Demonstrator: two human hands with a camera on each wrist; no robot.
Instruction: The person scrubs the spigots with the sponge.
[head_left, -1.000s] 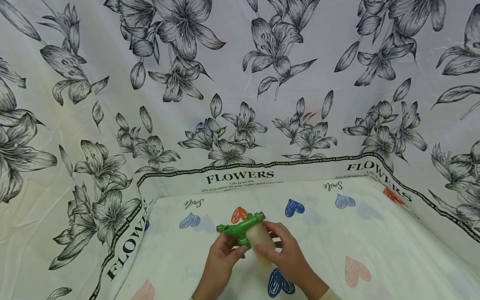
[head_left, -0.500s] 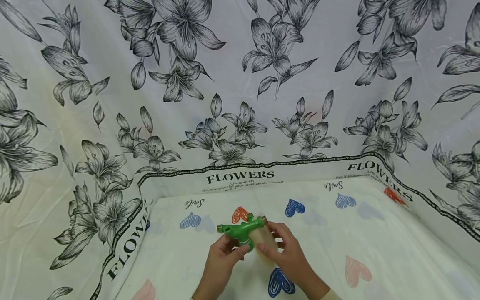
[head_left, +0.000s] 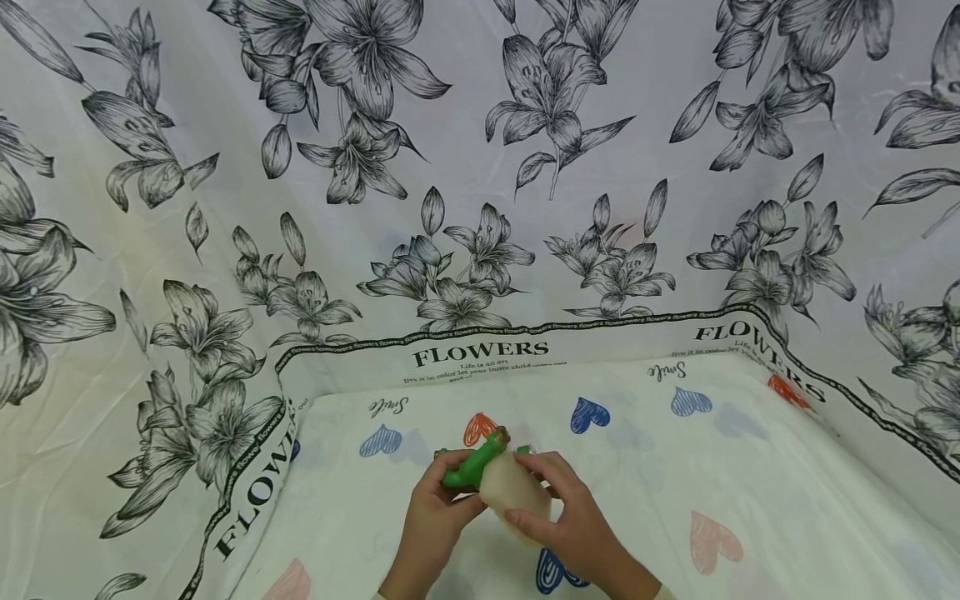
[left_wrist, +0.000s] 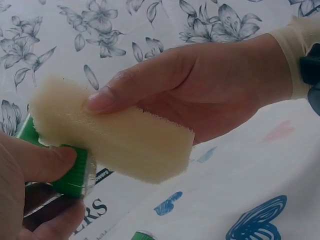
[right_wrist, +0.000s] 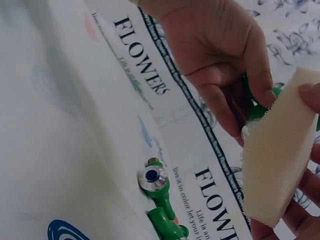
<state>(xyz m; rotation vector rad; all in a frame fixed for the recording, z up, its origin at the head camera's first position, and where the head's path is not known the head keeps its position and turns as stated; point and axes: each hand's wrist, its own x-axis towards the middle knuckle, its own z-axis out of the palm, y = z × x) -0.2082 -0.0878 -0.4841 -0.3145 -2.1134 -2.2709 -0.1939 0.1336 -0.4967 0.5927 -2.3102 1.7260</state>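
Observation:
In the head view my left hand (head_left: 438,512) grips a green fitting (head_left: 472,468) with a brass-coloured end, tilted up to the right. My right hand (head_left: 577,512) holds a pale beige sponge (head_left: 513,487), its thumb on the near face. The sponge lies against the fitting and covers part of it. In the left wrist view the left thumb presses a ribbed green part (left_wrist: 75,170) beside a clear piece. The right wrist view shows another green piece (right_wrist: 162,200) with a silvery ring and blue centre; whether it joins the held fitting, I cannot tell.
A white cloth (head_left: 360,517) printed with hearts covers the surface under the hands. Behind and at both sides hangs a white curtain (head_left: 465,192) with black flower drawings. A dark band lettered "flowers" runs along its lower part.
The left hand has turned the fitting, so its brass-coloured end points up and its left branch is mostly hidden. The sponge has shifted left and shows a broader face.

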